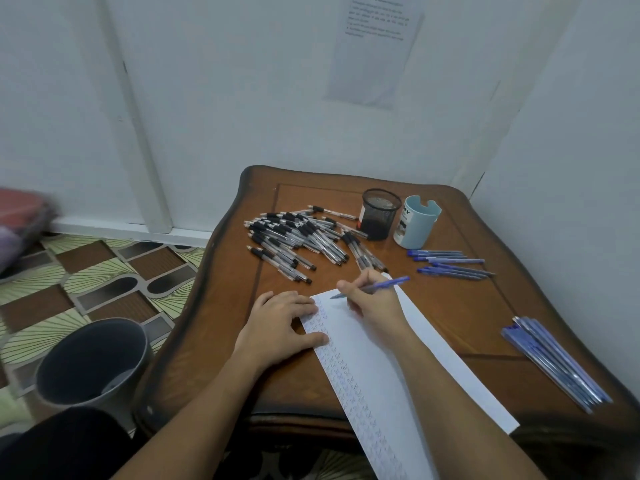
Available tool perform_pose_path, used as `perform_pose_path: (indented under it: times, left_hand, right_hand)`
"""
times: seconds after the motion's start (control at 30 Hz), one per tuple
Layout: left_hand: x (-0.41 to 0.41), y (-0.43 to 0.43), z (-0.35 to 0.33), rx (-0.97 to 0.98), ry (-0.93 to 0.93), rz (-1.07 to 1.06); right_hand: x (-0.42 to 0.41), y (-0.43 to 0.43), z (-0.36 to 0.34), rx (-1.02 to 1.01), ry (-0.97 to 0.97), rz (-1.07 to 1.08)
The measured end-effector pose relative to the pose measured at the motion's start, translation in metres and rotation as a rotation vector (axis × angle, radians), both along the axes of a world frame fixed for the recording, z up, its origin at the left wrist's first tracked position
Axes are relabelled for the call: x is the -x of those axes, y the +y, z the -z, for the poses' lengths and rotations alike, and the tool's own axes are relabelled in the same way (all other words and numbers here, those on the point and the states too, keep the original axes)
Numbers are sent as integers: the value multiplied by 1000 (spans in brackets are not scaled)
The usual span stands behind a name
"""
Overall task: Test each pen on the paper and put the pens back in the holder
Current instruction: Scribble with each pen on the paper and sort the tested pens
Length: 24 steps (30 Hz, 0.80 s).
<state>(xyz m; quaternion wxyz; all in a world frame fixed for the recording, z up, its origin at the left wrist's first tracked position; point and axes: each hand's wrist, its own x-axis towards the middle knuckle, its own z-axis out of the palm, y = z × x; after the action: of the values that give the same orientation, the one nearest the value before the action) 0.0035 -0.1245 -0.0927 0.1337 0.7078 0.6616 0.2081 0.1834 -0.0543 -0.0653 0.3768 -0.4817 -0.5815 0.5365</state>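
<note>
Fingers (pixel 348 289) of the right hand (pixel 375 308) curl round a blue pen (pixel 384 284), pinching it low on the barrel; its tip is down near the upper left corner of the paper (pixel 436 362) at centre frame; the testing step looks to be in hand, with small marks in rows down the sheet's left side; the wrist lies over the sheet and the forearm runs off toward the lower right. The left hand (pixel 282 323) lies flat just left of it, fingers straight and holding nothing, fingertips and thumb pressing the paper's left edge to the table (pixel 485 313).

The next move, as I judge it, calls for lifting the tip and carrying the pen up the frame to a holder; a mesh holder (pixel 380 214) and a cup (pixel 417 221) stand just beside each other at upper centre, and I cannot tell which one takes it. Much seems left to do: black pens (pixel 294 237) lie heaped left of the mesh holder; a row of blue pens (pixel 450 263) lies below the cup; a bundle of blue pens (pixel 554 362) lies at right.
</note>
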Motion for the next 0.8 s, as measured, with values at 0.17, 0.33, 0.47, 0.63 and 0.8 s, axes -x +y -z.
perform_pose_path:
  times: [0.17, 0.33, 0.47, 0.63, 0.8]
  left_hand:
    - [1, -1, 2, -7, -6, 3]
    - [1, 0, 3, -23, -15, -4]
    - [1, 0, 4, -27, -37, -3]
    - [1, 0, 2, -25, -35, -1]
    - [1, -2, 2, -38, -36, -5]
  right_hand:
    - [10, 1, 11, 11, -41, -75]
    - [14, 0, 11, -77, -167, -44]
    - [15, 1, 16, -113, -138, -18]
    - [14, -3, 21, -135, -153, -24]
    - [15, -3, 24, -145, -138, -34]
